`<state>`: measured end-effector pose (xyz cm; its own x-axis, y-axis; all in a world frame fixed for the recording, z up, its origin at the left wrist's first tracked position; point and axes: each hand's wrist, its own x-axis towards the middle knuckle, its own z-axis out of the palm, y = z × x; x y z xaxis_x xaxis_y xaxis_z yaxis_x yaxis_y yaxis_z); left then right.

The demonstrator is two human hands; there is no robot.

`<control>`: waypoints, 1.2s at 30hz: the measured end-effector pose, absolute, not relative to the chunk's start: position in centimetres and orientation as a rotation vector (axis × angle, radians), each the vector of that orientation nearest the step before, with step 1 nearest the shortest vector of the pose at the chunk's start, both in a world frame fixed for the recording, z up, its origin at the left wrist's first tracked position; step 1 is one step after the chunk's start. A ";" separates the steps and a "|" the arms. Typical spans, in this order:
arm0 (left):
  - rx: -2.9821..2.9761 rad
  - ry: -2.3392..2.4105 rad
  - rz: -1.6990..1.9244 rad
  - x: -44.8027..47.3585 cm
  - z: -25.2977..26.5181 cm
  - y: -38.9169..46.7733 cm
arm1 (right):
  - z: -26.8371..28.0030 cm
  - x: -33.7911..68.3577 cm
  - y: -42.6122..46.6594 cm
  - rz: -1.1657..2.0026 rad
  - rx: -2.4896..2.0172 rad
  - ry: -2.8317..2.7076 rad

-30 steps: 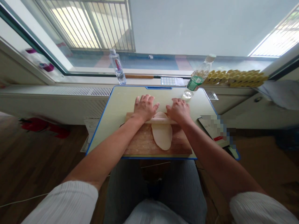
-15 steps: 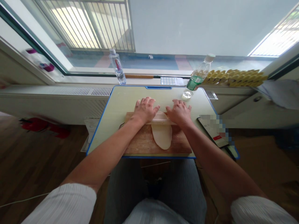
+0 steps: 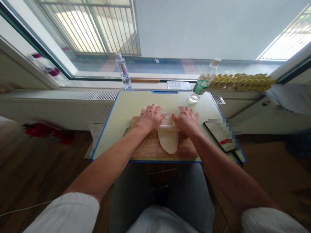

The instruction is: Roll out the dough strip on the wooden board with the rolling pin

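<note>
A pale rolling pin (image 3: 168,128) lies crosswise over a long oval of flattened dough (image 3: 168,142). Under both is a wooden board (image 3: 145,149), near the front edge of a small blue-edged table (image 3: 111,129). My left hand (image 3: 152,117) presses its palm over the pin's left part, fingers stretched forward and apart. Over the right part lies my right hand (image 3: 186,119), its fingers also spread rather than wrapped round. Both pin ends are hidden beneath my hands. The dough shows on the near and far sides of the pin.
A green-labelled water bottle (image 3: 201,84) stands at the table's back right. Another bottle (image 3: 123,72) is on the windowsill. A dark-edged tablet-like object (image 3: 218,136), partly blurred out, lies at right. Yellow wavy items (image 3: 243,81) line the sill. A red extinguisher-like object (image 3: 48,132) lies left.
My two hands and the rolling pin have shifted slightly toward me over the dough. The camera view has moved a little.
</note>
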<state>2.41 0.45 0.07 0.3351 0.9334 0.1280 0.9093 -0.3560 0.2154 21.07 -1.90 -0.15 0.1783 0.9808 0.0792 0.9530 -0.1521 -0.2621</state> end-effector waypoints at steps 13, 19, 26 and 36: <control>2.369 1.733 0.207 2.0 -0.8 -2.6 | 0.0 20.5 -5.9 0.201 -2.193 -1.911; 2.410 1.785 0.244 1.9 -0.8 -5.7 | -0.3 20.0 -8.5 0.053 -2.170 -1.950; 2.479 1.770 0.298 1.3 -0.9 -10.7 | -1.1 19.5 -13.1 -0.064 -2.148 -1.973; 2.446 1.794 0.281 1.6 -1.0 -7.7 | -0.8 19.7 -10.5 -0.058 -2.123 -1.973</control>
